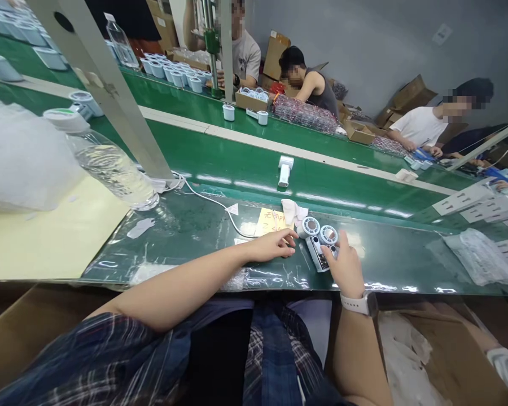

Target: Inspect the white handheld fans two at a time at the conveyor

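Observation:
My left hand (275, 245) hovers over the bench, left of two small pale-blue devices with round grilled heads like handheld fans. Its fingers are loosely curled and apart, with nothing visible in them. The left fan (310, 226) and the right fan (329, 234) sit side by side, heads away from me, at a small dark-and-white tray (315, 254). My right hand (345, 265), with a pale watch on its wrist, has thumb and fingers around the right fan's lower part, partly hiding it. A white cloth (294, 211) and a yellow note (268, 221) lie just behind.
A water bottle (114, 169) leans at left beside a metal post (110, 96) and yellow sheet (55, 237). A white cable (211, 200) crosses the bench. Another device (284, 172) lies on the green belt (245, 158). Plastic bags (480, 256) lie at right. Several people work opposite.

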Available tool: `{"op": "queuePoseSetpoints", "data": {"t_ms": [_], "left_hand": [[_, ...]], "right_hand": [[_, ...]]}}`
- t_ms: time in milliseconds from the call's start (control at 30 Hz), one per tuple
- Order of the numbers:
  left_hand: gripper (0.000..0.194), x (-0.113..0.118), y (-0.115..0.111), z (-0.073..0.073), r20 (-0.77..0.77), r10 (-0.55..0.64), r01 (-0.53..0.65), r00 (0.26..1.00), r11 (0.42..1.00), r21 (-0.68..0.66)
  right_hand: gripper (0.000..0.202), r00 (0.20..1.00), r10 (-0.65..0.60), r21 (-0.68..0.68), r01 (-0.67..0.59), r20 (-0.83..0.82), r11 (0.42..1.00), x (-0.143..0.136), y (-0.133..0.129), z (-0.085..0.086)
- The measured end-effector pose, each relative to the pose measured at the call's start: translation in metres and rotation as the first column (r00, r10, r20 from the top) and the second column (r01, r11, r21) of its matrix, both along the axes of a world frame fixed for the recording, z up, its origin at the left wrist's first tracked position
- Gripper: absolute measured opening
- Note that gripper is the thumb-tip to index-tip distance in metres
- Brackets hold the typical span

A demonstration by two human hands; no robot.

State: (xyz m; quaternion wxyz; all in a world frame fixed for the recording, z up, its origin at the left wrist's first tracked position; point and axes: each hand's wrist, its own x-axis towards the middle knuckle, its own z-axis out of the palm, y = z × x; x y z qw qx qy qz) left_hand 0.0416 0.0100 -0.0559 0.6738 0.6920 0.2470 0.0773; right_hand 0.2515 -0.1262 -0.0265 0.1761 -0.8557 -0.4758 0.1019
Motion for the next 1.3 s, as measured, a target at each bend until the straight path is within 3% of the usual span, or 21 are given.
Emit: {"op": "queuePoseSetpoints", "data": {"t_ms": [133, 200, 333, 533, 600, 700, 800, 933, 1000, 1100, 1200, 1300], "left_hand": [[0.044, -0.001, 0.0, 0.001, -0.012, -0.02, 0.021, 1.0, 0.998, 0.064], [0.046, -0.001, -0.001, 0.0, -0.02, -0.028, 0.03, 0.999, 0.994, 0.102], [0.047, -0.003, -0.002, 0.0, -0.044, -0.047, 0.053, 0.998, 0.988, 0.145], [0.048, -0.004, -0.005, 0.001, -0.04, -0.07, 0.077, 0.997, 0.972, 0.22], [0.044, -0.002, -0.008, 0.003, -0.03, -0.02, 0.028, 0.999, 0.953, 0.303], [0.02, 0.001, -0.011, 0.008, -0.101, 0.073, -0.022, 0.992, 0.901, 0.434], [0.021, 0.001, -0.008, 0.016, -0.203, 0.145, -0.035, 0.968, 0.886, 0.463], [0.02, -0.005, 0.002, 0.028, -0.247, 0.331, -0.163, 0.911, 0.837, 0.523], [0.019, -0.008, 0.005, 0.032, -0.238, 0.411, -0.205, 0.88, 0.78, 0.591], [0.02, -0.009, 0.003, 0.032, -0.151, 0.462, -0.231, 0.874, 0.668, 0.708], [0.036, -0.007, -0.003, 0.027, -0.084, 0.431, -0.195, 0.898, 0.563, 0.803], [0.055, -0.007, -0.007, 0.02, -0.096, 0.39, -0.129, 0.916, 0.512, 0.849]], "right_hand": [[0.1, 0.98, -0.055, 0.049, 0.047, 0.189, 0.998, -0.028, 0.001, -0.011], [0.099, 0.967, -0.06, 0.101, 0.036, 0.246, 0.994, -0.033, 0.002, -0.022], [0.089, 0.963, -0.067, 0.175, 0.021, 0.26, 0.984, -0.014, -0.002, -0.038], [0.091, 0.98, -0.09, 0.204, 0.052, 0.179, 0.978, 0.015, -0.019, -0.034], [0.092, 0.977, -0.102, 0.198, 0.065, 0.185, 0.978, 0.006, -0.019, -0.032], [0.097, 0.981, -0.058, 0.171, 0.026, 0.186, 0.985, -0.022, -0.013, -0.032], [0.1, 0.992, 0.054, 0.156, -0.072, 0.118, 0.985, -0.052, -0.01, -0.028], [0.091, 0.93, 0.271, 0.221, -0.218, -0.248, 0.951, -0.055, -0.005, -0.01], [0.082, 0.907, 0.256, 0.29, -0.159, -0.334, 0.944, -0.036, 0.011, 0.0], [0.061, 0.97, 0.155, 0.401, -0.069, -0.186, 0.913, -0.002, 0.063, 0.004], [0.039, 0.966, 0.212, 0.42, -0.133, -0.147, 0.898, 0.012, 0.13, -0.01], [0.017, 0.948, 0.276, 0.458, -0.179, -0.155, 0.871, 0.005, 0.175, -0.028]]}}
